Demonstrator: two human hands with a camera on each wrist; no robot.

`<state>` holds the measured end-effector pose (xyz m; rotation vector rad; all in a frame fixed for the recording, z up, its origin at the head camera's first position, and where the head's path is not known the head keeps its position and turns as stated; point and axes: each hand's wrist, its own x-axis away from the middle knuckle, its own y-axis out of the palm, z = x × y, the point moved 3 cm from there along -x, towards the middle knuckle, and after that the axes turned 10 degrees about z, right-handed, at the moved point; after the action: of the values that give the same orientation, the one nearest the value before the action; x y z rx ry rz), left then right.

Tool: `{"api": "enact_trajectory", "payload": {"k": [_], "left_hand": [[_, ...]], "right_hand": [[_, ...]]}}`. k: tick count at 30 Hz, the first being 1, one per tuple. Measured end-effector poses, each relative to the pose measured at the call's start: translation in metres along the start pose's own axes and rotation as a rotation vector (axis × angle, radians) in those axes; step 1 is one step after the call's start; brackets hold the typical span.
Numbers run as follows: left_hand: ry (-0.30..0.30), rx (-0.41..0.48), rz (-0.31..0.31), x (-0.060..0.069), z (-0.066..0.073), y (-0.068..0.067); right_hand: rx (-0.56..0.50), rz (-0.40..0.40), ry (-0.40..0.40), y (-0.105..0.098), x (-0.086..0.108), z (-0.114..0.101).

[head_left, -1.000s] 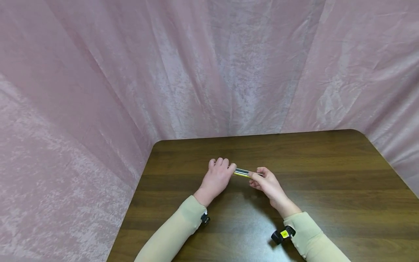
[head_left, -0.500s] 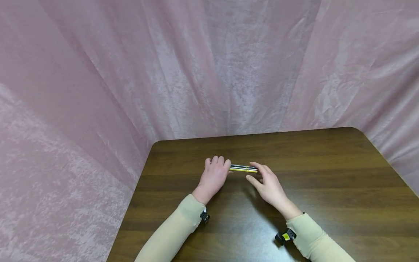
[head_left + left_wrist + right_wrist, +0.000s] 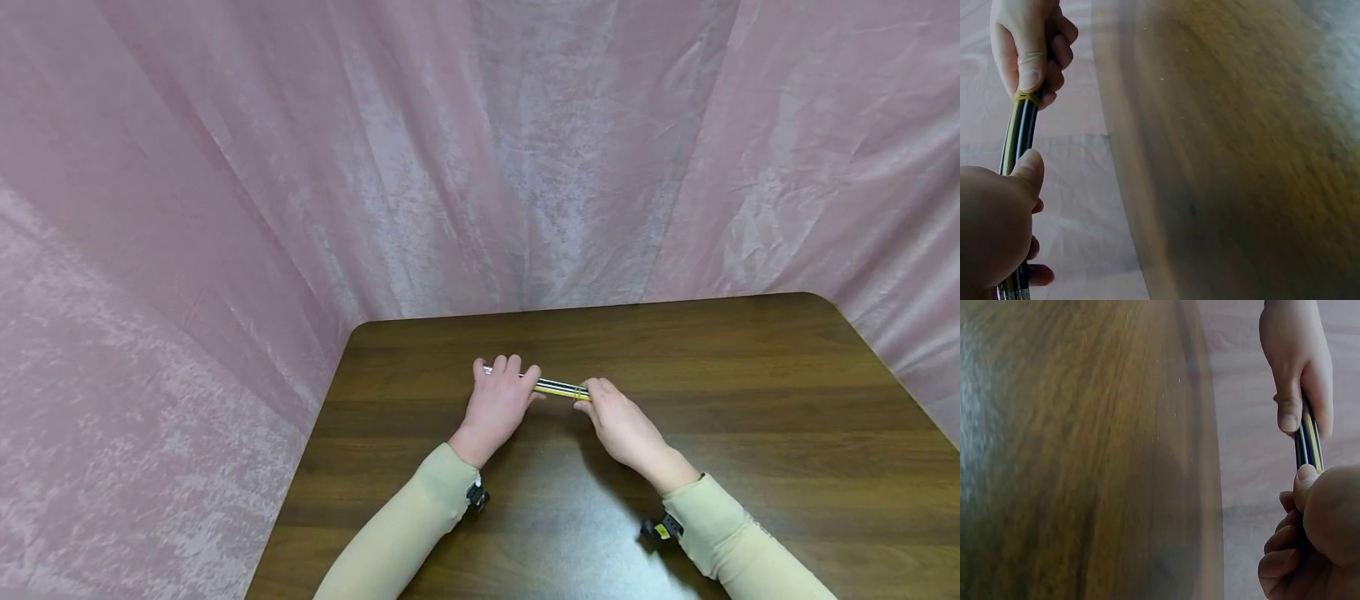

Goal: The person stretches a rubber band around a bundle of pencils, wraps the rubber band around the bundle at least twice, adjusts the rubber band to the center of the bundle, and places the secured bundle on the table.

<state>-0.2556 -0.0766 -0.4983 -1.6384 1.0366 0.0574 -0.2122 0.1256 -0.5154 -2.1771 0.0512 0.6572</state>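
A slim bundle of dark and yellow striped pencils (image 3: 557, 387) is held above the table between both hands. My left hand (image 3: 498, 410) grips its left part, and silvery ends stick out past the fingers. The right hand (image 3: 624, 427) holds the other end, its thumb by a yellow rubber band (image 3: 1026, 98) wound around the pencils. In the left wrist view, the left thumb (image 3: 1030, 165) lies along the bundle, with a bare stretch of pencils between the hands. The right-hand tips of the pencils are hidden inside the right hand.
A brown wood-grain table (image 3: 750, 400) with rounded far corners spreads under the hands. Pink curtains (image 3: 450, 167) hang behind it and at its sides. Each wrist carries a small black camera, such as the right wrist camera (image 3: 662, 529).
The right hand loosened from the bundle's right end, its fingers spread, then closed on it again at the rubber band, turning palm-down. The left hand kept its grip and shifted slightly.
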Motion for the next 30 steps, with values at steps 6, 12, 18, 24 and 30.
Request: {"api": "enact_trajectory", "payload": {"k": [6, 12, 18, 24, 30], "left_hand": [[-0.022, 0.044, -0.034, -0.001, -0.004, -0.002], [-0.001, 0.087, -0.118, 0.0, 0.001, 0.0], [-0.034, 0.124, -0.138, -0.002, 0.01, 0.002], [-0.093, 0.159, -0.155, 0.0, 0.01, 0.001], [-0.067, 0.144, -0.111, 0.001, 0.006, 0.001]], "right_hand": [[0.057, -0.008, -0.017, -0.008, -0.001, 0.006], [0.116, -0.032, -0.087, -0.015, -0.004, 0.008], [0.061, -0.08, -0.097, -0.012, -0.006, 0.007], [0.046, -0.068, -0.083, -0.016, -0.009, 0.01], [0.095, -0.054, -0.09, -0.022, -0.009, 0.014]]}}
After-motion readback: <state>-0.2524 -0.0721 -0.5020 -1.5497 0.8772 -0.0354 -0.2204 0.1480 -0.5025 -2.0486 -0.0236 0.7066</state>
